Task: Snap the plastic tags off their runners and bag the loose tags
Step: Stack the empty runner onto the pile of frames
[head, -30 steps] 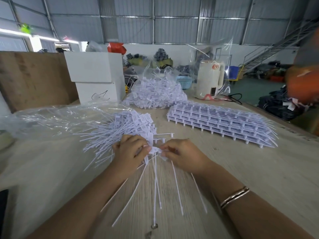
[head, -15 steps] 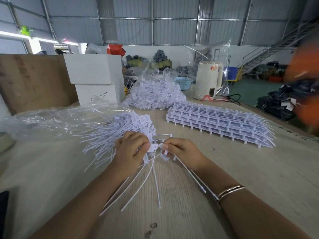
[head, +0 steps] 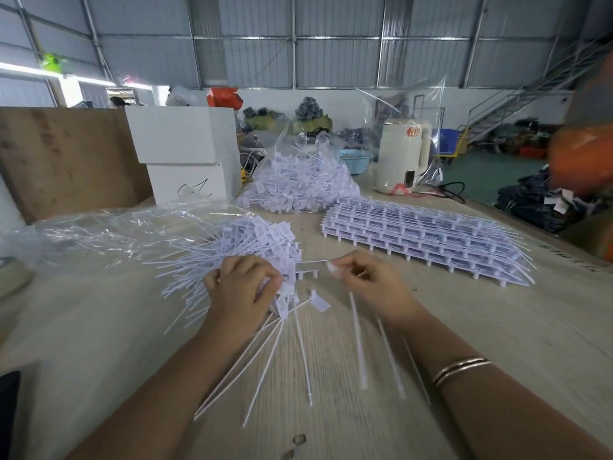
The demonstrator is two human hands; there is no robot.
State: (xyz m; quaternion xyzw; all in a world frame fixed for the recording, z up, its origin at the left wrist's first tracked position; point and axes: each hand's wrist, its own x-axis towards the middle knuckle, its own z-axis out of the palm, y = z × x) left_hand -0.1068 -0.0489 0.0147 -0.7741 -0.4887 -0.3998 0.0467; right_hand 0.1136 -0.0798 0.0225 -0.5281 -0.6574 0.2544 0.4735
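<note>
The tabletop [head: 497, 327] was pale wood with a matt, fine-grained face. The tags [head: 232, 247] and the stacked runners [head: 424, 234] looked like smooth white plastic. The bag [head: 99, 230] was thin clear film, glossy and crinkled. A bangle [head: 461, 370] shone like polished metal. The boxes [head: 179, 154] were matt white card, the kettle [head: 403, 154] glossy cream plastic.

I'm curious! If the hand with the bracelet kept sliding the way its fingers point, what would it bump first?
Probably the left hand. The right hand points leftward, pinching a runner strip, and the loose tag pile lies just behind. Depth is unclear.
</note>
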